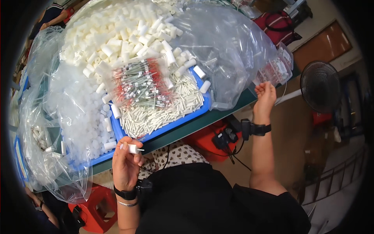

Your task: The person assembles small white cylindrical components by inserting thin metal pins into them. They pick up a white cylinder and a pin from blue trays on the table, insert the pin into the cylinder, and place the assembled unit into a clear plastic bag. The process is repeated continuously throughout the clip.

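Note:
My left hand (125, 165) is closed on a small white foam-like cylinder (133, 149), held sideways in the fingertips just off the table's front edge. A thin light pin sticks out of the cylinder's right end. Off to the right, my right hand (265, 95) has its fingers curled together beside a clear plastic box (276, 71) of small parts. Whatever those fingers hold is too small to make out. A blue tray (163, 126) in front of me carries many short white rods (156, 117). On top of them lies a bundle of thin components with red ends (142, 84).
Large white cylinders (117, 33) are heaped behind the tray. Small translucent white caps (87, 117) fill a clear bag at left. Another clear plastic bag (230, 50) spreads across the right. A fan (320, 82) stands beyond the table; a red stool (95, 208) is below.

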The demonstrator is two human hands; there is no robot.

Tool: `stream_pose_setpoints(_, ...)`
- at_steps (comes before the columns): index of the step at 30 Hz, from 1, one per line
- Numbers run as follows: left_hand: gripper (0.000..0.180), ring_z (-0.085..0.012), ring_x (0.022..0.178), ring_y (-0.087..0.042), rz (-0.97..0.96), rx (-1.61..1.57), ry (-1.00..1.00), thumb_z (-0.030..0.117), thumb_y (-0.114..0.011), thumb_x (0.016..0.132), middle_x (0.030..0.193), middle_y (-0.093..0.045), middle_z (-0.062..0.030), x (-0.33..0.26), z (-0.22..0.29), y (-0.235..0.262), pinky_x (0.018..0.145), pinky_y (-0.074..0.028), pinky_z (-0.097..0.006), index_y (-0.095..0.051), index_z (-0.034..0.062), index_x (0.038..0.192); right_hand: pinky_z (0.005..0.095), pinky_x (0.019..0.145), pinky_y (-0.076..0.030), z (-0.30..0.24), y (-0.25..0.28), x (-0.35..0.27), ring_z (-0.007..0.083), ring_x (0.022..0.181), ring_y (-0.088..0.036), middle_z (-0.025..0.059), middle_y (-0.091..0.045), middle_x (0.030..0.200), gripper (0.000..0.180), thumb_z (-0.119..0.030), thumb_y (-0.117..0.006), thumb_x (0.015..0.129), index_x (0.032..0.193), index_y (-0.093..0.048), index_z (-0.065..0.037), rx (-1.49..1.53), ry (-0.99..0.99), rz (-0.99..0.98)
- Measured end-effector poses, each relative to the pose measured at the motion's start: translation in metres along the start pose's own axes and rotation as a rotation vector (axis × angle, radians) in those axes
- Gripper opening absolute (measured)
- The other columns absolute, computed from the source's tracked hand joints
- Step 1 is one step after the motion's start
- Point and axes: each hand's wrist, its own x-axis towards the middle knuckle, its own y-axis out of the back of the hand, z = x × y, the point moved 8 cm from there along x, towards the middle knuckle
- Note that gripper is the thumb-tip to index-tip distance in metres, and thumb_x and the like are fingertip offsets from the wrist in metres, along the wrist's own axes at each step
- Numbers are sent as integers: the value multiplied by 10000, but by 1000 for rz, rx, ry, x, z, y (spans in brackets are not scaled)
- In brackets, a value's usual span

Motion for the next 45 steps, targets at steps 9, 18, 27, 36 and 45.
stream_pose_setpoints(9,162,-123,612,-531,-43,89,16,192,-482,980,1026,-630,-179,0,-6,-14,564,-478,-250,-509,39,1030,436,868,-555,63,87,78,347,967,-592,208,-474,1062,349,-170,-544,953,1133,-429,106,214,-378,148)
stream_pose_setpoints(18,163,-112,628,-519,-34,106,7,184,-472,986,1028,-635,-170,-3,-10,-17,580,-473,-253,-502,41,1058,360,606,-614,54,86,92,328,782,-685,201,-586,924,196,-85,-512,940,993,-470,99,25,-398,50)
stream_pose_setpoints(27,156,-101,638,-520,-7,103,-14,189,-477,986,1018,-641,-158,-3,-7,-15,579,-475,-242,-506,48,1046,337,578,-612,25,96,95,301,727,-681,243,-608,979,252,-26,-444,928,1123,-459,133,-121,-303,196)
stream_pose_setpoints(36,162,-101,646,-519,-9,83,-3,190,-491,980,1040,-631,-156,2,-9,-11,587,-476,-240,-512,46,1052,358,578,-615,35,96,114,325,729,-674,243,-591,1018,294,26,-391,885,1149,-455,139,-86,-269,271)
stream_pose_setpoints(45,194,-104,677,-527,15,67,4,197,-494,981,1051,-628,-155,3,-7,-5,608,-473,-243,-509,36,1087,439,714,-612,60,95,133,360,851,-665,246,-589,1097,299,-1,-337,928,1179,-468,99,24,-340,79)
